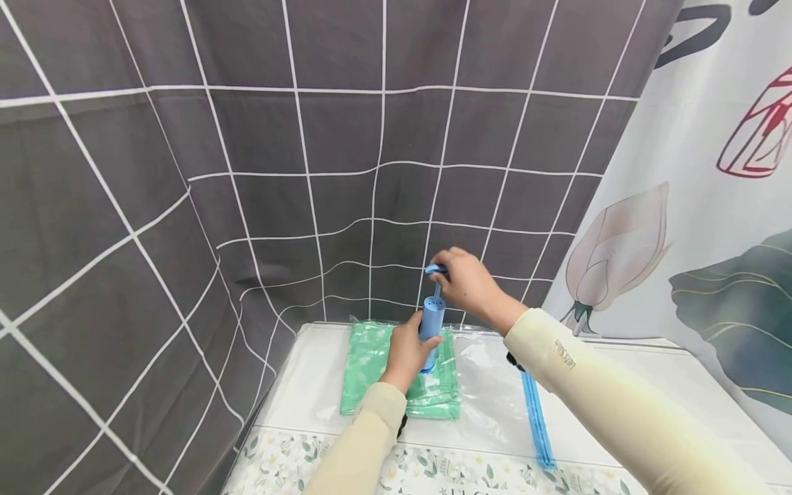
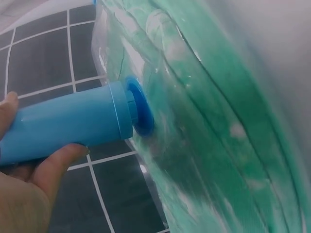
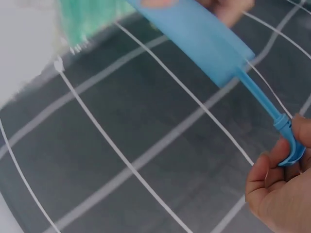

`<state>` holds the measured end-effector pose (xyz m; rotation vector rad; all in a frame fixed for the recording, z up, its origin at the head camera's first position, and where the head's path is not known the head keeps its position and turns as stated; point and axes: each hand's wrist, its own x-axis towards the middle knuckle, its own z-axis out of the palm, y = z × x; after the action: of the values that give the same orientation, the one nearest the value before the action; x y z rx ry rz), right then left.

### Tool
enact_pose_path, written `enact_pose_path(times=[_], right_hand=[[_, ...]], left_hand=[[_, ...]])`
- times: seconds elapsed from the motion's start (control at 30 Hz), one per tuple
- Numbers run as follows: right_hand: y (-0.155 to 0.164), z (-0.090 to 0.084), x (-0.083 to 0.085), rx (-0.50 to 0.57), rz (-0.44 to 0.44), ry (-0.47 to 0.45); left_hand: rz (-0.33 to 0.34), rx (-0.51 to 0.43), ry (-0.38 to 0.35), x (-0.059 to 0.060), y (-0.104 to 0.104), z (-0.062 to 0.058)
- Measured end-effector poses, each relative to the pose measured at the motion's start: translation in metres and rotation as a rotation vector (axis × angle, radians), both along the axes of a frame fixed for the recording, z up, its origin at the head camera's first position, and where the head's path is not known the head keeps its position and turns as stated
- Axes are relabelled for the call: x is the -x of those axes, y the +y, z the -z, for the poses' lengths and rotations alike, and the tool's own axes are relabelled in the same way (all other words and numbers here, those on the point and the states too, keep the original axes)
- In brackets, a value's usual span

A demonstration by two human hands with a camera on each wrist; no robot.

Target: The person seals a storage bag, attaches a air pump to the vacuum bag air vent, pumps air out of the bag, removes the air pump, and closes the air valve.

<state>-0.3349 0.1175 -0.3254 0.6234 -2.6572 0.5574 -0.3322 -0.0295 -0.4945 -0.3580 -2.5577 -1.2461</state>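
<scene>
Gripping the blue plastic cylinder of a hand pump (image 1: 430,320), our left hand (image 1: 406,354) had its fingers and thumb curled round the barrel and kept it standing upright near the middle of the white table (image 1: 625,371). From the left wrist view we saw the pump's darker blue round foot (image 2: 141,112) pressed flat against the clear plastic vacuum bag (image 1: 489,392), right over the folded green cloth (image 1: 365,364) sealed inside. That cloth looked pale mint, creased in long ridges under the shiny film, and it filled the bag's 9 o'clock half.

Our right hand (image 1: 467,280) was clamped on the pump's small blue handle (image 3: 290,149) at 12 o'clock above the barrel. A thin blue rod (image 3: 260,94) showed between handle and barrel, so the plunger stood drawn partly out. The two hands were apart, one above the other.

At 3 o'clock of the pump, the bag's blue zip strip (image 1: 535,419) ran along its edge toward us. Behind the table hung a grey curtain with a white grid (image 1: 247,172), and at 2 o'clock a white curtain printed with a flower bud (image 1: 619,247).
</scene>
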Motion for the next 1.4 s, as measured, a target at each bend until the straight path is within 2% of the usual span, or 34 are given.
enact_pose_path(times=[0.13, 0.23, 0.33, 0.43, 0.57, 0.8, 0.9, 1.03, 1.13, 1.2, 1.4], right_hand=[[-0.001, 0.027, 0.002, -0.018, 0.008, -0.031], [-0.002, 0.038, 0.002, -0.022, 0.007, -0.054], [-0.003, 0.041, 0.002, -0.022, 0.005, -0.064], [-0.003, 0.037, 0.002, -0.012, 0.006, -0.063], [-0.002, 0.016, -0.001, 0.015, 0.017, -0.063], [0.007, -0.049, -0.001, 0.038, 0.047, -0.024], [0.01, -0.072, -0.002, 0.058, 0.063, -0.002], [0.008, -0.082, -0.003, 0.073, 0.07, 0.023], [0.005, -0.073, -0.002, 0.082, 0.075, 0.049], [0.002, -0.06, -0.001, 0.076, 0.074, 0.063], [-0.003, 0.009, 0.003, 0.001, 0.036, 0.031]], left_hand=[[-0.002, 0.003, 0.004, -0.001, 0.001, 0.001], [0.001, 0.004, 0.025, 0.0, 0.0, 0.002], [0.009, 0.004, 0.032, 0.001, 0.0, 0.003], [0.01, 0.003, 0.027, 0.0, 0.0, 0.004], [0.006, 0.004, 0.006, -0.002, 0.002, 0.005], [0.004, -0.012, 0.027, -0.001, 0.003, 0.006], [0.011, -0.031, 0.036, -0.001, 0.003, 0.006], [0.014, -0.04, 0.029, -0.001, 0.001, 0.005], [0.013, -0.04, 0.014, -0.001, 0.0, 0.003], [0.015, -0.038, 0.01, -0.001, 0.0, 0.003], [0.016, -0.024, -0.006, -0.002, 0.0, 0.004]])
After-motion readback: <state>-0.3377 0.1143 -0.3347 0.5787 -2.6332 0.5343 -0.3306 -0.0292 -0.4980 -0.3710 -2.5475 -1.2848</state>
